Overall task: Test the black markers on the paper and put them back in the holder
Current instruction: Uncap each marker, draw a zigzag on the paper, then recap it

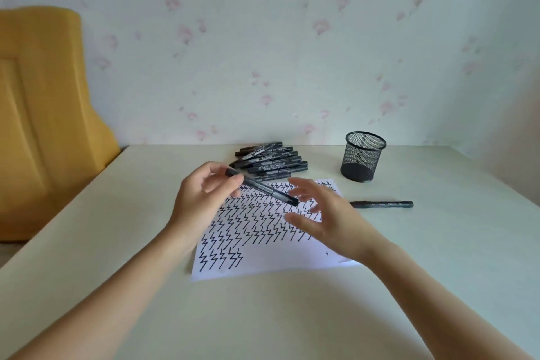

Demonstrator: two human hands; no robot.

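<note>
One sheet of paper (263, 242) lies at the centre of the frame on the pale table (263, 316), its upper two thirds filled with rows of black zigzag strokes. One black mesh holder (363, 156) stands upright right of centre, beyond the paper's far right corner; nothing shows inside it through the mesh.

The markers fall into three groups. A pile of markers (270, 162) lies just behind the paper at upper centre, roughly ten of them, though they overlap too much for a sure count. One single marker (381, 204) lies flat on the table just right of the paper. One more, the held marker (261, 186), slants above the paper's upper part.

The left hand (204, 199) pinches the held marker's upper left end between thumb and curled fingertips, raised off the sheet. The right hand (318, 219) hovers over the paper's right side, blurred, fingers spread and loosely bent, grasping nothing; its fingertips are close to the held marker's lower end, and I cannot tell whether they touch it.

A yellow chair back (49, 114) fills the left edge.
</note>
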